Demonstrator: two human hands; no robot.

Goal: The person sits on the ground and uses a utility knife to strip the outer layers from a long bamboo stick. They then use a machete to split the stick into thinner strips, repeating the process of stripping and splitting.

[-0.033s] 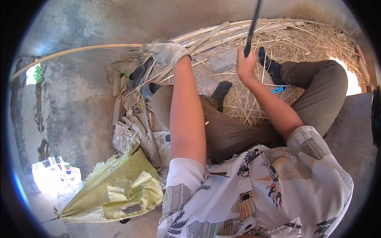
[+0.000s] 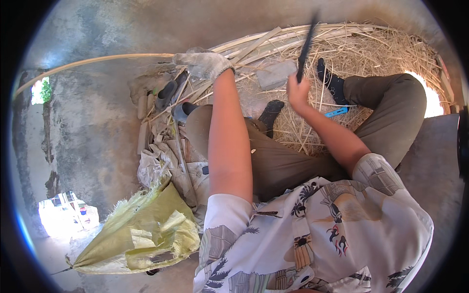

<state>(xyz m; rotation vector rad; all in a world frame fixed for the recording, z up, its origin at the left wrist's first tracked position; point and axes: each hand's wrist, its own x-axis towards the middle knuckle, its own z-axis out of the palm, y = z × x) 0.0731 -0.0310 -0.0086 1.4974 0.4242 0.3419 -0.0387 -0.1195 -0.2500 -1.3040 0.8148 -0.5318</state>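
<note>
My left hand (image 2: 203, 63), in a pale work glove, is closed around a long bamboo strip (image 2: 124, 56). The strip bows out far to the left, up to the picture's edge. My bare right hand (image 2: 298, 93) grips the lower end of a long dark knife-like tool (image 2: 306, 49), which points up and away from me, slightly blurred. Between the two hands, on the floor, lies a grey rectangular block (image 2: 276, 74). Neither the strip nor the tool visibly touches the block. The glove hides how the left fingers sit on the strip.
Thin bamboo shavings (image 2: 386, 53) heap beyond and around my feet, with longer bamboo strips (image 2: 254, 41) along the far side. Grey shoes (image 2: 167, 94) stand at the left. A blue object (image 2: 337, 112) lies by my right foot. A yellow-green woven sack (image 2: 146, 224) spreads at lower left.
My right hand has come down slightly and moved a little left, bringing the dark tool's far end into view. My left hand and the bamboo strip look almost unmoved.
</note>
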